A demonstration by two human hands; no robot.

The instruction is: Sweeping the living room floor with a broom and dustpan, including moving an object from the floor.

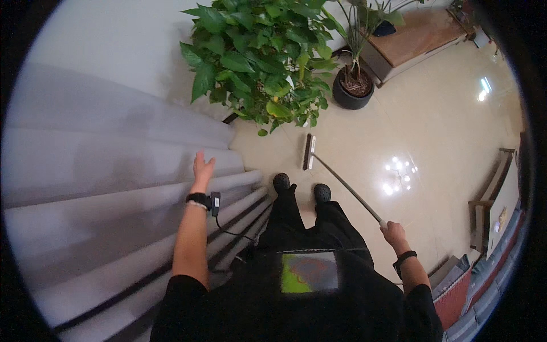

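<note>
My right hand (393, 234) is closed around the top end of a long broom handle. The handle slants forward and left to a white broom head (312, 152) with dark bristles, lying on the glossy tiled floor just ahead of my feet. My left hand (204, 166) is raised with its fingers apart in front of the long grey curtain (128, 179); it holds nothing, and whether it touches the cloth I cannot tell. A leafy green plant (265, 55) spreads beyond the broom head.
A dark plant pot (353, 93) stands by a low wooden cabinet (421, 36) at the upper right. Further right is a low table (498, 213), with a sofa (500, 273) beside it. A cable hangs from the device at my left wrist.
</note>
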